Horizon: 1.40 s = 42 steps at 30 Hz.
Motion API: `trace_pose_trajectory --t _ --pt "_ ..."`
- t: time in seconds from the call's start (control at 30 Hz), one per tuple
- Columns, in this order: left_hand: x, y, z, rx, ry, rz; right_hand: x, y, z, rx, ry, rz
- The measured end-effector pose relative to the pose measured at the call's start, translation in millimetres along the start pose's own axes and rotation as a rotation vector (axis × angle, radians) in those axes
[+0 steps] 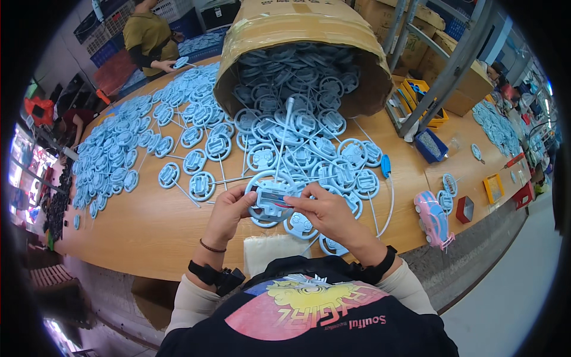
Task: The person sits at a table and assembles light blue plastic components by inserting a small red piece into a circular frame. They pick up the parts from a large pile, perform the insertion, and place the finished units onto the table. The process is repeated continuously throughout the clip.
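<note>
Two hands are working above the counter (143,244): the left hand (228,209) is clamping a light-blue wheel (269,206) by its side, the right hand (326,211) is touching its central housing (272,196). Should the left thumb be slipping, the wheel could be dropping into the heap of similar wheels (352,154) just beyond the grip. Fingers are partly covering the housing; whether the right is pinching anything, I can't tell.

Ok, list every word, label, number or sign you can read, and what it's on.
Wording isn't copied here; locations only.
Black shirt: legible large lettering and a smaller line.
Large carton: print near the top edge, too small to read.
Dark box at the back: pale label, too small.
Held light-blue wheel: no lettering I can make out.
</note>
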<state>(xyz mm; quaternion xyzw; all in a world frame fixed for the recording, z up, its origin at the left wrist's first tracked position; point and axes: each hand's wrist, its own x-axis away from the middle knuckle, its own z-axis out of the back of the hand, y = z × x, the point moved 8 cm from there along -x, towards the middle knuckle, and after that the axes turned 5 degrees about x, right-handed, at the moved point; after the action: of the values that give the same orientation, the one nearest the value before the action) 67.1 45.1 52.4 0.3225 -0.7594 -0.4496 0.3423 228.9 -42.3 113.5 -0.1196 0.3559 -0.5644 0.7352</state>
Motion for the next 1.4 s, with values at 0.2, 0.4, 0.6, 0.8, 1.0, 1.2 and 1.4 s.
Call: trace_pose_trajectory --t 0.2,0.4,0.6,0.8,1.0,1.2,1.4 --pt "-7.2 -19.3 -17.1 0.158 -0.038 0.006 1.8 5.1 1.2 -0.035 -0.017 -0.011" --pt "-8.3 -24.0 -15.1 0.189 -0.089 0.034 -1.7 2.9 4.5 -0.043 -0.046 -0.008" --pt "-4.9 -49.4 -18.3 0.282 -0.173 0.179 6.3 7.2 -8.5 -0.195 -0.052 0.007" --pt "-0.3 -55.2 -26.8 0.421 -0.207 0.133 7.0 2.6 -13.5 -0.101 -0.081 0.0" --pt "-6.5 -73.4 -11.2 0.551 -0.178 0.169 4.9 5.5 -23.3 -0.06 -0.009 0.026" --pt "-17.9 -69.9 0.9 0.506 -0.102 0.075 4.4 7.3 -25.8 -0.034 0.063 -0.026" --pt "-30.2 -68.4 -0.4 0.423 -0.126 0.051 8.5 15.0 -21.8 -0.011 0.049 -0.091"
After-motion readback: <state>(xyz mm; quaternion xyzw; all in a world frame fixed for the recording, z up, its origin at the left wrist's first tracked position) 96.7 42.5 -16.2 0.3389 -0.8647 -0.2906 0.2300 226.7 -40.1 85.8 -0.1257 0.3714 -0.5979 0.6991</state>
